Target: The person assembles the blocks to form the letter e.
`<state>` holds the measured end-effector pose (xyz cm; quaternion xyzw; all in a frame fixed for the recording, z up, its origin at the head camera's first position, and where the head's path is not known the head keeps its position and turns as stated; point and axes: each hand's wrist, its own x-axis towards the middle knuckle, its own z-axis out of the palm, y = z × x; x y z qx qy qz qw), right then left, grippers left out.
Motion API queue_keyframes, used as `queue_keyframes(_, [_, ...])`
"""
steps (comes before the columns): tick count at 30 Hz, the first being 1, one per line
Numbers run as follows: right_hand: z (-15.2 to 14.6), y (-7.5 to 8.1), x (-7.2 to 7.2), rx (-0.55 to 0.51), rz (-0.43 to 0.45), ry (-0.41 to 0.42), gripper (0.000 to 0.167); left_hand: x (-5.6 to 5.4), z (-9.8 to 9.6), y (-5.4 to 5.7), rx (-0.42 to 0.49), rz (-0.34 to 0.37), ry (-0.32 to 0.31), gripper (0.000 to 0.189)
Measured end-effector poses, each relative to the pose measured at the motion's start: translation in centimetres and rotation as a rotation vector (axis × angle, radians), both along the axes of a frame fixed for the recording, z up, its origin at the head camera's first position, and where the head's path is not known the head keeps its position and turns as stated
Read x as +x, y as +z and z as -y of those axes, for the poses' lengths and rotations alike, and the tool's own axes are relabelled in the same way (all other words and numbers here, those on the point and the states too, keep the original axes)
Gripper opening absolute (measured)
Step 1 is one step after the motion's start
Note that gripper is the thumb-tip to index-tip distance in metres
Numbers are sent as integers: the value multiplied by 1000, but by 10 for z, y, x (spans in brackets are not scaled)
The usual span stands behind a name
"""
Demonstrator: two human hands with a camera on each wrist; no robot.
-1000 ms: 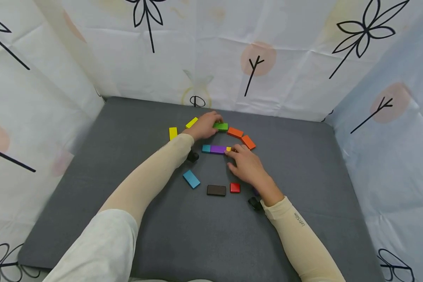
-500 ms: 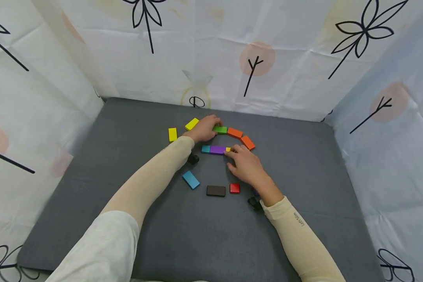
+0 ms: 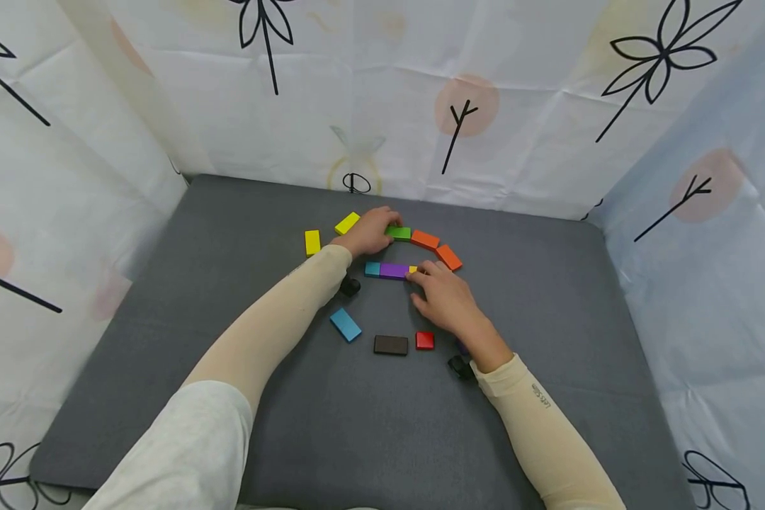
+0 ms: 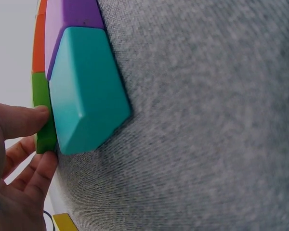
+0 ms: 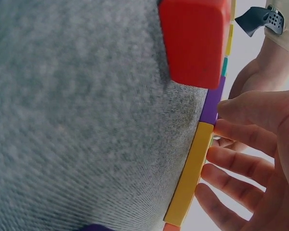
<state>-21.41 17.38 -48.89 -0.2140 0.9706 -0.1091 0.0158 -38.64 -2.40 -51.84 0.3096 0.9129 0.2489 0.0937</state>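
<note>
Near, on the table [image 3: 357,425]: one brown block [image 3: 391,345], one red block [image 3: 424,341], one blue block [image 3: 346,324], lying apart. Middle: a row of teal block [image 3: 372,269], purple block [image 3: 394,271] and golden block [image 5: 189,173], right hand [image 3: 446,297] with fingers extended and spread, tips at the golden block, thumb contact with the purple hard to judge. Far: left hand [image 3: 371,232], thumb and fingers pinching one green block [image 3: 400,233], just beside an orange block [image 3: 425,240].

On the table [image 3: 331,425], two blocks [image 3: 347,223] lie at the back left, two other blocks [image 3: 425,240] at the back right, and between the pairs sits the centre block, [image 3: 401,234] in my left hand [image 3: 375,232]. Before this arc runs a straight row [image 3: 393,270], its right part at my right hand [image 3: 443,292]. Nearer me, left to right, come the first block [image 3: 346,324], second block [image 3: 391,345] and third block [image 3: 424,341].
</note>
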Motion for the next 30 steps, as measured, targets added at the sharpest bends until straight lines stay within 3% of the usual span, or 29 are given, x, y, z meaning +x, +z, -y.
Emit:
queue_keyframes(12, [1,2,0,26,-4,12,37,8,0,10,-25,30,7,35])
queue_keyframes(30, [1,6,1,19,-8,13,36,7,1,10,-29,35,12,39])
